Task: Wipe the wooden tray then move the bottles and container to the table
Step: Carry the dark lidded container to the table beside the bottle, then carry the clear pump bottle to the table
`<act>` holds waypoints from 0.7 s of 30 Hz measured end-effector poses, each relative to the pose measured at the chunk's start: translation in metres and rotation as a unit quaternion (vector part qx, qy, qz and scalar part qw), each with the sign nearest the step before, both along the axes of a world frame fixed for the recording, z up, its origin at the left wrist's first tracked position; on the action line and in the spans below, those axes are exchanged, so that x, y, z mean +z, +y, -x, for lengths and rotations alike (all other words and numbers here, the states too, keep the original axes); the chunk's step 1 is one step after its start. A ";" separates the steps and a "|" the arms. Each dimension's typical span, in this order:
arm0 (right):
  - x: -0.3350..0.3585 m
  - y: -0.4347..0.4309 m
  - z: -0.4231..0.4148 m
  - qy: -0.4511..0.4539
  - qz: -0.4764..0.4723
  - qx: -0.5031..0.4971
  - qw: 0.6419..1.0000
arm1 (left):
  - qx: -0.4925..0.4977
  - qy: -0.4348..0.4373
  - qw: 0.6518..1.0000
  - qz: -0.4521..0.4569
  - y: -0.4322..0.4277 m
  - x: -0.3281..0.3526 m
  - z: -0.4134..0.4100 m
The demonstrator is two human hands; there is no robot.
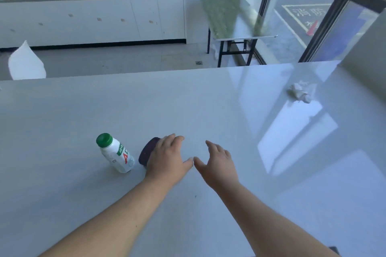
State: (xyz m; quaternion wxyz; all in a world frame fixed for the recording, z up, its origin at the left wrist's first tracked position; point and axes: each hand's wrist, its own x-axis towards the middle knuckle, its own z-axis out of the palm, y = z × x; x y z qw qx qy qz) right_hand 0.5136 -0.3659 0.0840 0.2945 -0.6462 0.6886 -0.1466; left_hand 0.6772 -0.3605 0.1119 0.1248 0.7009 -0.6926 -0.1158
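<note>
White bottle (pixel 117 154) with green cap and red-and-green label, dark purple container (pixel 147 151) beside it, pale grey glossy table (pixel 188 106), crumpled white tissue (pixel 302 92) far right.

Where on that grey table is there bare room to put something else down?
Most of the table is bare: the wide stretch between the hands and the crumpled tissue, the far left, and the near side by the forearms. The one crowded spot is where the bottle and dark container stand close together, the left hand over the container.
</note>
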 end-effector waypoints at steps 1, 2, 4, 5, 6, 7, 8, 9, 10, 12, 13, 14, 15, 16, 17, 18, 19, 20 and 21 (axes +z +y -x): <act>0.004 0.004 0.028 0.048 0.022 0.006 0.999 | -0.029 -0.010 1.000 -0.005 -0.002 0.005 0.021; 0.009 0.010 0.058 0.090 0.035 0.005 0.995 | -0.056 -0.020 0.998 -0.007 -0.004 0.009 0.044; 0.018 0.023 0.117 0.156 0.047 -0.011 0.987 | -0.100 -0.037 0.994 -0.017 -0.006 0.017 0.092; 0.022 0.034 0.149 0.182 0.047 -0.025 0.982 | -0.125 -0.044 0.991 -0.023 -0.006 0.020 0.120; 0.026 0.046 0.183 0.204 0.045 -0.042 0.977 | -0.150 -0.055 0.987 -0.031 -0.005 0.022 0.150; 0.031 0.062 0.217 0.220 0.041 -0.062 0.973 | -0.175 -0.065 0.982 -0.038 -0.002 0.025 0.183; 0.034 0.076 0.246 0.231 0.036 -0.080 0.969 | -0.197 -0.073 0.977 -0.044 0.002 0.026 0.211; 0.037 0.096 0.280 0.240 0.029 -0.108 0.964 | -0.227 -0.079 0.969 -0.047 0.009 0.029 0.247; 0.041 0.118 0.313 0.244 0.021 -0.137 0.960 | -0.258 -0.082 0.961 -0.049 0.017 0.030 0.283; 0.045 0.170 0.378 0.246 0.000 -0.201 0.948 | -0.323 -0.087 0.941 -0.046 0.041 0.035 0.361; 0.046 0.193 0.403 0.246 -0.009 -0.226 0.943 | -0.349 -0.083 0.932 -0.045 0.053 0.037 0.392; 0.047 0.223 0.431 0.247 -0.015 -0.259 0.934 | -0.379 -0.077 0.921 -0.044 0.071 0.040 0.430; 0.048 0.254 0.457 0.246 -0.023 -0.291 0.924 | -0.408 -0.070 0.909 -0.044 0.090 0.042 0.468; 0.048 0.286 0.481 0.244 -0.031 -0.322 0.914 | -0.437 -0.067 0.896 -0.043 0.112 0.043 0.503; 0.048 0.318 0.504 0.245 -0.039 -0.349 0.904 | -0.464 -0.062 0.882 -0.045 0.135 0.045 0.537; 0.048 0.344 0.521 0.246 -0.048 -0.370 0.895 | -0.487 -0.056 0.870 -0.048 0.155 0.047 0.564; 0.048 0.377 0.541 0.246 -0.057 -0.397 0.882 | -0.514 -0.051 0.855 -0.051 0.181 0.048 0.596; 0.048 0.409 0.558 0.245 -0.066 -0.423 0.870 | -0.539 -0.048 0.839 -0.054 0.207 0.048 0.626; 0.047 0.441 0.575 0.244 -0.072 -0.446 0.858 | -0.562 -0.048 0.824 -0.054 0.234 0.047 0.653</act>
